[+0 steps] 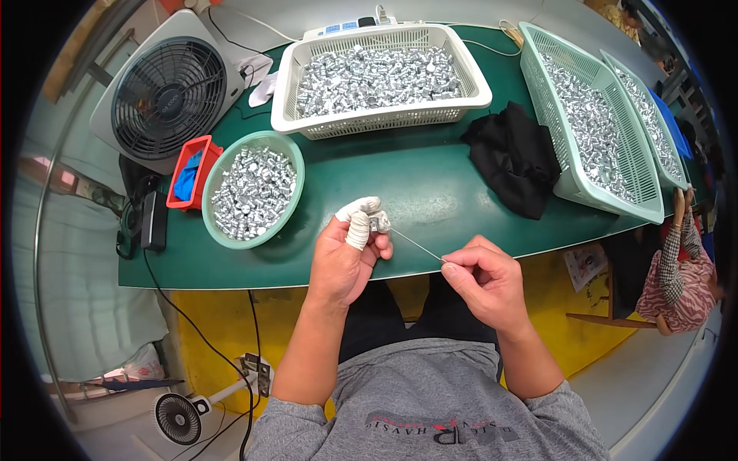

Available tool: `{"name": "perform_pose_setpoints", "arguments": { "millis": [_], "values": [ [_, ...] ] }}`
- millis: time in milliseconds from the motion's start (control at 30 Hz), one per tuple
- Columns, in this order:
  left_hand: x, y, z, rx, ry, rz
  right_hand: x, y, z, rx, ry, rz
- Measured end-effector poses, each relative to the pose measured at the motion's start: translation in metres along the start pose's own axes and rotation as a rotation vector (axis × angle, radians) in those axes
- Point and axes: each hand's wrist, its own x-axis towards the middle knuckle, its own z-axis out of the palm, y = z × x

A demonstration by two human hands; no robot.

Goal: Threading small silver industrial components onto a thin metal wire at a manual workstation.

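Your left hand [347,257], fingertips taped, pinches a small silver part [379,223] above the worktop [415,192] edge. Your right hand [484,284] pinches a thin wire [417,246] aimed at it. Threading step, likely; next calls for steady alignment of the wire tip to the part.

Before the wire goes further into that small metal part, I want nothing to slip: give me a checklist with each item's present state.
1. Left hand grips the small metal part between bandaged fingertips: ok.
2. Right hand pinches the thin wire: ok.
3. Wire tip meets the part: ok; whether it sits inside a hole: cannot tell.
4. Wire looks straight between the hands: ok.
5. Round green bowl of parts lies beside the left hand: ok.
6. Black cloth lies apart from both hands: ok.
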Motion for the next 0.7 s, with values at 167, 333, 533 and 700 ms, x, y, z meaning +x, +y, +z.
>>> {"name": "perform_pose_setpoints", "arguments": {
  "millis": [167, 333, 533, 700],
  "values": [
    [0.0, -0.002, -0.004, -0.004, -0.024, -0.002, 0.001, -0.004, -0.001, 0.011, -0.015, 0.017],
    [0.0, 0.0, -0.006, -0.009, -0.053, -0.016, 0.0, -0.007, -0.004, 0.01, -0.027, 0.035],
    [0.0, 0.003, -0.006, 0.003, -0.088, -0.035, -0.002, -0.009, -0.008, 0.015, -0.018, 0.034],
    [0.0, 0.004, -0.005, 0.012, -0.088, -0.059, -0.003, -0.01, -0.01, 0.035, -0.034, 0.043]
  ]
}}
